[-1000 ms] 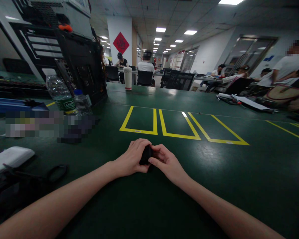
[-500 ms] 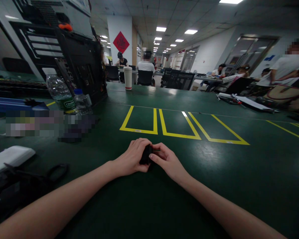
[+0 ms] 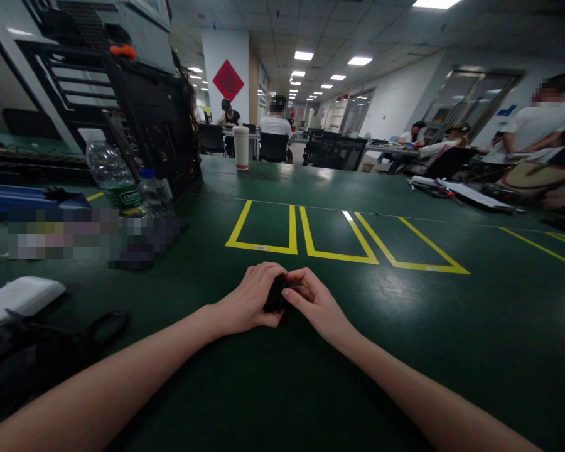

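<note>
Right hand (image 3: 316, 302) thumb shifted slightly forward since a second ago, fingers narrowly spaced, cannot tell if gripping, left hand (image 3: 254, 295) fingers curled holding small black object (image 3: 275, 294), between hands, near yellow tape outlines (image 3: 263, 248), green table (image 3: 282, 383) below

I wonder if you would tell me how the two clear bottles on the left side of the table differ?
The large bottle has a white cap, the small bottle a blue cap. The large bottle looks clearly taller than the small bottle. Both are see-through and stand near the black computer case.
</note>
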The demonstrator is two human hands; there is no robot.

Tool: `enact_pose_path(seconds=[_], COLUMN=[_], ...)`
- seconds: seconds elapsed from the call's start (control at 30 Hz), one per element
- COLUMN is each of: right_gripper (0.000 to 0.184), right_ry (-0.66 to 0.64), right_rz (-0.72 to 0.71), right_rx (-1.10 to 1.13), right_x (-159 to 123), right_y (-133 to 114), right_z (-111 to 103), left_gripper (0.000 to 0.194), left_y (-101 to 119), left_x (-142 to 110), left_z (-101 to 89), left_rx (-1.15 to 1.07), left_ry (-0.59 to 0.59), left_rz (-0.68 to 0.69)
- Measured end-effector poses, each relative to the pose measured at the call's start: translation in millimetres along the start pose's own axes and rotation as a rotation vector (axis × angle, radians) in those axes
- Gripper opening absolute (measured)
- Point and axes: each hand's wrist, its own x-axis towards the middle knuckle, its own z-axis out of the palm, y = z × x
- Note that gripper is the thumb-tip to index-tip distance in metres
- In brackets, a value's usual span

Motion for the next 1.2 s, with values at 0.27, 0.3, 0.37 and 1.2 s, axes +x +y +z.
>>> enact_pose_path(seconds=[0.27,0.3,0.37,1.2], right_gripper=[0.018,0.019,0.019,0.012], right_ry=[-0.062,-0.063,-0.057,-0.022], right_rz=[-0.008,-0.021,-0.035,-0.019], right_rx=[-0.018,-0.02,-0.02,0.013], right_x=[-4.9,-5.7,-6.3,-0.8], right_y=[-5.3,-5.1,-4.0,1.7], right_z=[-1.5,-1.2,-0.3,0.6], left_gripper=[0.058,0.059,0.061,0.062], left_y=[5.0,5.1,4.2,-0.7], left_x=[0.2,0.2,0.1,-0.6], left_z=[-6.6,-6.8,-5.6,-0.3], left_rx=[-0.005,-0.005,-0.006,0.011], left_ry=[-0.046,-0.043,-0.038,0.011], left_rz=[-0.013,-0.015,-0.016,0.011])
